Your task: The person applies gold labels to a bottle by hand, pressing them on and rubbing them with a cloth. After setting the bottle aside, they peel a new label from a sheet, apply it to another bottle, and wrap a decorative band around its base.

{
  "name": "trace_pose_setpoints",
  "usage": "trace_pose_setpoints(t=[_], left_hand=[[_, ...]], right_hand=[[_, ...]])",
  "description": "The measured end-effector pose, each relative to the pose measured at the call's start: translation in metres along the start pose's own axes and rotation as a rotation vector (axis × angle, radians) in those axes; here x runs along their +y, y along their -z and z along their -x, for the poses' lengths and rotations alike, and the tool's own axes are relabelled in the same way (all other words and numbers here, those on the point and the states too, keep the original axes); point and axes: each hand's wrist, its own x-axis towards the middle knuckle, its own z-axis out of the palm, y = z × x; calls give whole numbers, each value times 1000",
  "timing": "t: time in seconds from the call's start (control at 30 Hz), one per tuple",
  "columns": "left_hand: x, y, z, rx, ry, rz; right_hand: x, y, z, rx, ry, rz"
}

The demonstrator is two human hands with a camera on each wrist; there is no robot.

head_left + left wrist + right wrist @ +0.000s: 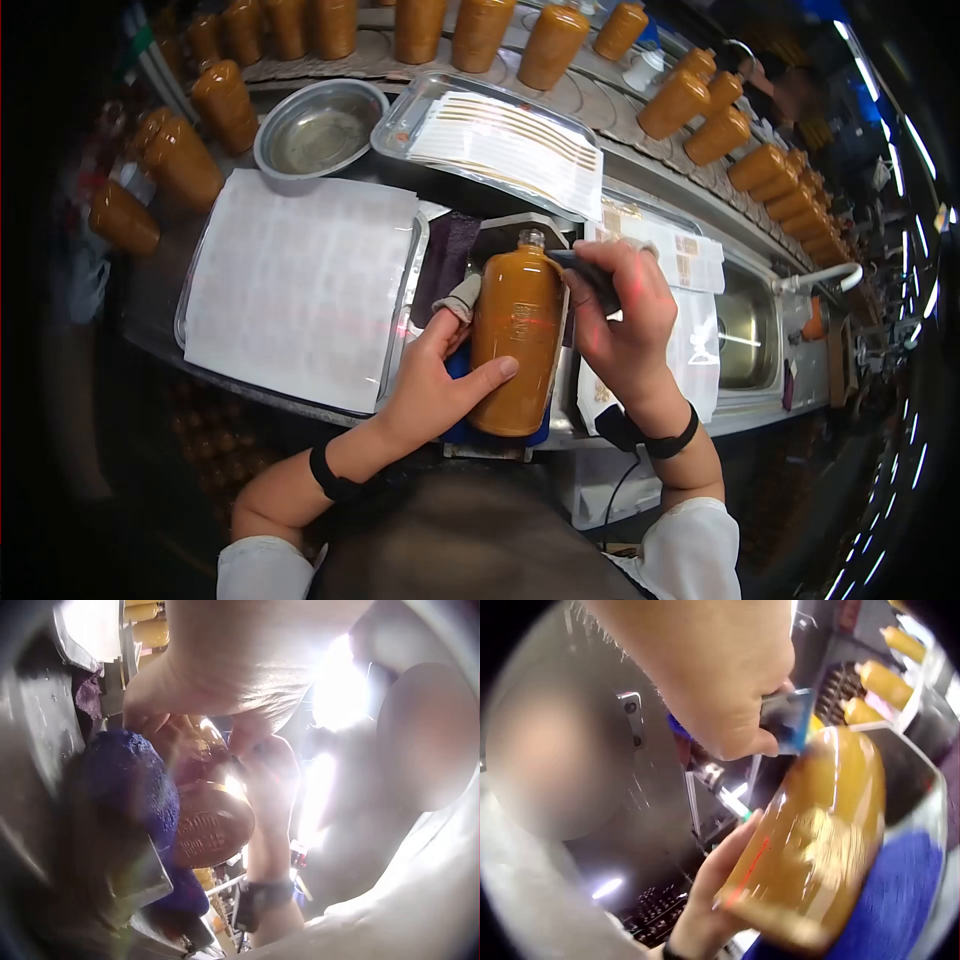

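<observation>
A glossy amber-brown bottle (pixel 520 345) with a clear glass neck leans upright in front of me, raised lettering on its face. My left hand (pixel 425 385) holds its side, thumb across the front, fingers round behind; a pale cloth cover (pixel 460 298) wraps one fingertip. My right hand (pixel 632 320) pinches a small dark flat scraper-like piece (pixel 592 281) at the bottle's right shoulder. In the right wrist view this piece (pixel 784 724) has a bluish edge close against the bottle (pixel 810 840). The bottle's embossed base (pixel 214 829) shows in the left wrist view.
A blue cloth (pixel 896 900) lies under the bottle. Printed sheets (pixel 300 280) cover a tray at left; a metal bowl (pixel 318 130) and a tray of striped sheets (pixel 500 145) stand behind. Sheets (pixel 700 345) and a sink (pixel 750 335) are at right. Several bottles (pixel 555 45) line a conveyor.
</observation>
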Motion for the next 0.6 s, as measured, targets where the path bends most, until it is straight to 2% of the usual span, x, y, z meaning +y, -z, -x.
trace_pose_setpoints(t=[0.1,0.13,0.17,0.23,0.3,0.33,0.37,0.43,0.47,0.5,0.57,0.6], left_hand=[[0,8,4,-19,8,94],[-7,11,5,-27,27,161],[-11,13,4,-36,46,227],[-7,12,4,-36,53,230],[-3,6,3,-29,57,245],[-4,6,5,-25,99,253],[-3,5,5,-39,99,244],[-2,8,6,-27,77,232],[-5,11,8,-22,97,188],[-7,9,7,7,-16,140],[-5,8,8,24,-13,161],[-3,8,8,16,20,128]], right_hand=[[-8,6,24,-108,370,94],[-7,3,23,-130,366,95],[-35,17,46,-286,470,-81],[-35,15,46,-339,384,-249],[-20,6,13,-281,194,-184],[-11,-1,-7,-172,153,-101],[4,-8,-24,-45,232,42],[-8,4,-24,-232,408,144],[-17,1,-4,-279,568,104],[-28,-2,19,-370,654,-46],[-46,10,26,-533,677,-179],[-36,3,14,-451,546,-248]])
